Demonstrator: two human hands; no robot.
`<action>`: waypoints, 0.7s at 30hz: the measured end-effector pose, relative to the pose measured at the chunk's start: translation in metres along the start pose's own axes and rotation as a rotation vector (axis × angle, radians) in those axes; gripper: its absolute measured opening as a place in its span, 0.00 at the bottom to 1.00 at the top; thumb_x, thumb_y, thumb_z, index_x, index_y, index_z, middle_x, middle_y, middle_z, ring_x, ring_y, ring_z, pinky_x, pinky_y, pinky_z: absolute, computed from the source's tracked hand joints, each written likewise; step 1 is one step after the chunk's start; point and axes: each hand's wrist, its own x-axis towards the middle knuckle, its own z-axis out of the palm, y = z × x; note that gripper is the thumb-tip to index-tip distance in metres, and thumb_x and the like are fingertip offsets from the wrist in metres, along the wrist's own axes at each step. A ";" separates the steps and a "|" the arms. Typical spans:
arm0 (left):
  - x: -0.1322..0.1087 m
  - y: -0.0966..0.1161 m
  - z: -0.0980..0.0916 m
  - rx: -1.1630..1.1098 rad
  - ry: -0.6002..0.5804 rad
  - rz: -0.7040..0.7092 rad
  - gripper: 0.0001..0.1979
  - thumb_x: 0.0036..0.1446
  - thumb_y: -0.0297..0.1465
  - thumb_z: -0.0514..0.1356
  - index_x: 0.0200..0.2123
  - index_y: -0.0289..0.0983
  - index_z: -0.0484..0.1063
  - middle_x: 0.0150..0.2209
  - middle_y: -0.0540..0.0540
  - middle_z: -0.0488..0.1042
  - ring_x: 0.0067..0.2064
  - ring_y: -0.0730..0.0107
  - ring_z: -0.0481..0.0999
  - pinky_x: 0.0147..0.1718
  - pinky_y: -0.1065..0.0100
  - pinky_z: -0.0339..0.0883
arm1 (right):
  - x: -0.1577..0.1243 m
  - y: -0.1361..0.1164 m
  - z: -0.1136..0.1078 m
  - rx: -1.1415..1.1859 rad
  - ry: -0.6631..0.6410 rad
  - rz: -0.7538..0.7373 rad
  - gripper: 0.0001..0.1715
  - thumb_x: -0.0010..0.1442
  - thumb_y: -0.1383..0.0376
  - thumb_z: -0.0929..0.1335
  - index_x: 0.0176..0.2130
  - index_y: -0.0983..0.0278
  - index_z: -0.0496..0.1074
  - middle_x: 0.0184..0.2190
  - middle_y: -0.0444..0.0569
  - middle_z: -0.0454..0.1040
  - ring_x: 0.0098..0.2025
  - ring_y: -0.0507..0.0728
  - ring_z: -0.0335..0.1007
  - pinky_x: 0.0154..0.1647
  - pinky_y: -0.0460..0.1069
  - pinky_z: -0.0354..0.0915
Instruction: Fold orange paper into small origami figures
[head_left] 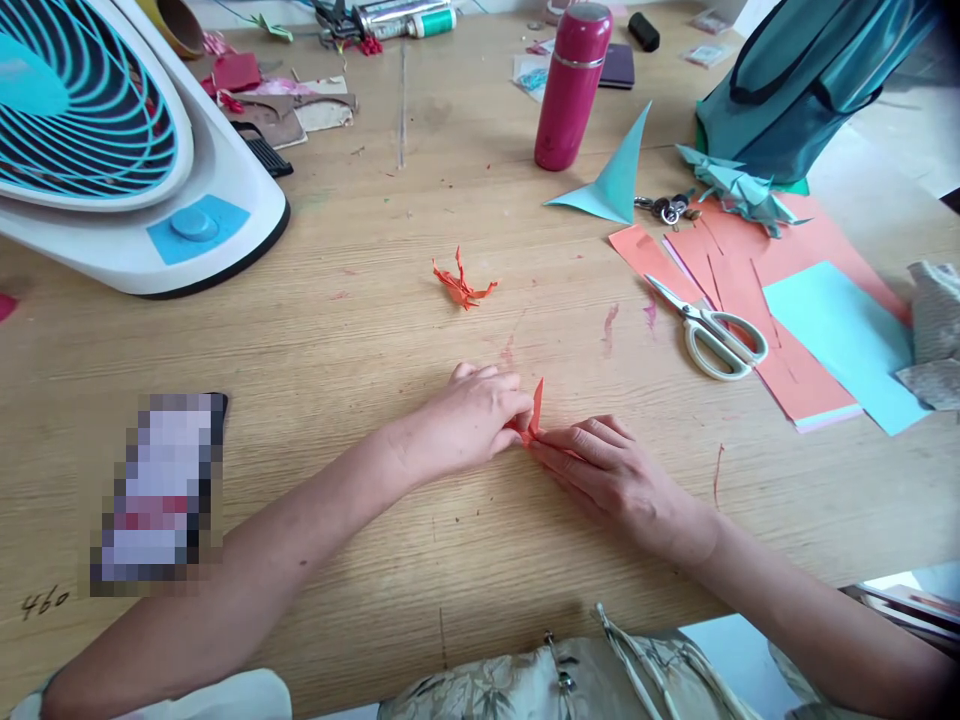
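Note:
A small piece of folded orange paper (537,408) is between my two hands near the middle of the table, with one narrow point sticking up. My left hand (480,415) pinches it from the left, thumb and fingers closed at its base. From the right, my right hand (600,465) presses its fingertips together on the paper's lower part. Most of the folded paper is hidden by the fingers. Beyond the hands lies a small orange origami figure (461,287) with thin curled limbs.
White-handled scissors (712,335) rest on orange sheets (806,370) and a light blue sheet (840,320) at right. Behind stand a pink bottle (571,90), a folded blue paper (611,185) and a teal bag (795,100). A fan (225,190) and a blurred phone (157,490) occupy the left.

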 end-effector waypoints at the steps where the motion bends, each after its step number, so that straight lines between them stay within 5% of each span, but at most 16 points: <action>1: 0.002 0.001 -0.002 -0.005 -0.020 -0.009 0.02 0.59 0.26 0.64 0.33 0.37 0.74 0.38 0.48 0.75 0.46 0.62 0.73 0.47 0.60 0.58 | 0.001 0.001 -0.002 0.000 -0.005 -0.016 0.20 0.71 0.72 0.62 0.60 0.68 0.68 0.52 0.57 0.76 0.44 0.58 0.70 0.46 0.55 0.65; 7: 0.014 0.006 -0.013 0.019 -0.139 -0.032 0.05 0.57 0.24 0.63 0.30 0.38 0.74 0.35 0.49 0.78 0.43 0.61 0.76 0.46 0.59 0.56 | 0.006 0.009 -0.006 -0.031 -0.006 -0.103 0.17 0.71 0.74 0.60 0.54 0.72 0.72 0.47 0.59 0.76 0.44 0.61 0.69 0.43 0.55 0.67; 11: 0.017 0.010 -0.018 0.013 -0.190 -0.081 0.05 0.57 0.24 0.63 0.30 0.38 0.75 0.32 0.50 0.79 0.40 0.62 0.77 0.46 0.59 0.57 | 0.002 0.015 -0.006 -0.080 -0.040 -0.158 0.16 0.71 0.73 0.61 0.52 0.73 0.74 0.54 0.62 0.74 0.47 0.62 0.68 0.42 0.56 0.67; 21: 0.007 0.011 -0.008 -0.106 -0.066 -0.129 0.06 0.57 0.22 0.61 0.29 0.38 0.73 0.33 0.51 0.79 0.39 0.66 0.76 0.44 0.61 0.57 | -0.002 0.026 -0.008 -0.016 -0.118 -0.147 0.22 0.73 0.70 0.59 0.61 0.68 0.68 0.61 0.59 0.71 0.53 0.63 0.68 0.46 0.57 0.65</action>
